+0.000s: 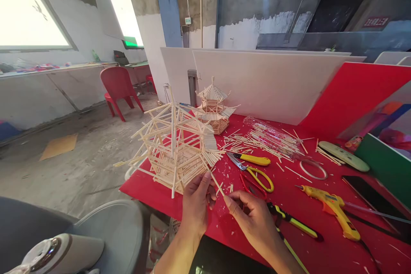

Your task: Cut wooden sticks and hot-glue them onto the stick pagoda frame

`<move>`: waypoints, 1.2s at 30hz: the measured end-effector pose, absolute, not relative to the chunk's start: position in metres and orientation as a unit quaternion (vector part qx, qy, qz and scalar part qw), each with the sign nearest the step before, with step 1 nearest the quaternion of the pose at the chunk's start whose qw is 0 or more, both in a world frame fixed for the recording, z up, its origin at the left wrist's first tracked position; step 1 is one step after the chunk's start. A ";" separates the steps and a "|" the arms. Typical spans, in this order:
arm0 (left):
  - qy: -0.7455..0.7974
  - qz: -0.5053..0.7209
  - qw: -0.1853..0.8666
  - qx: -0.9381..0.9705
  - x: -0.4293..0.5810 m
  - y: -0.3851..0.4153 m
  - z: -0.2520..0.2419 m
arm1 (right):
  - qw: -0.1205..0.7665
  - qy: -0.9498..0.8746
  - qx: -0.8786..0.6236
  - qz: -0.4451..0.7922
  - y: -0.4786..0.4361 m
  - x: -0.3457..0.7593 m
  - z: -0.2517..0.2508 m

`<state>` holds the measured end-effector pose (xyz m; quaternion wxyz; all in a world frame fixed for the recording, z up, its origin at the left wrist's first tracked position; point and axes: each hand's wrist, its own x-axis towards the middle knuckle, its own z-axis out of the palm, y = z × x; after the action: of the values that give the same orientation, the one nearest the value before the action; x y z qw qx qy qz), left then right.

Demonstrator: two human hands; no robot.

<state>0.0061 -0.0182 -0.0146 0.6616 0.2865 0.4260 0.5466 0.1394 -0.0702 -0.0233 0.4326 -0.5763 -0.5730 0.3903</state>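
A large unfinished pavilion model (175, 150) made of thin wooden sticks stands at the left end of the red table (321, 248). My left hand (196, 205) grips its near lower edge with closed fingers. My right hand (253, 220) pinches one thin wooden stick (217, 185) and holds its far end against the model's roof edge. A smaller finished stick pavilion (213, 107) stands behind the large one.
Yellow-handled scissors (253, 169), red-handled pliers, a yellow utility knife (293, 221), a yellow glue gun (334, 209), a tape ring (313, 169), a bag of sticks (272, 137) and a phone (372, 199) lie on the table. White boards stand behind. A red chair (118, 87) is at left.
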 end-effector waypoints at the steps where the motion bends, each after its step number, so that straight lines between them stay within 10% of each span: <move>1: 0.426 0.553 0.658 0.283 0.006 -0.016 -0.014 | 0.435 -0.570 -0.577 0.391 -0.069 0.139 -0.024; 36: 0.436 0.556 0.658 0.262 0.005 -0.004 -0.001 | 0.440 -0.551 -0.571 0.421 -0.065 0.139 -0.030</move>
<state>0.0049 -0.0036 -0.0011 0.6575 0.2618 0.4359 0.5560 0.1395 -0.0648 -0.0302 0.4403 -0.5707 -0.5508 0.4208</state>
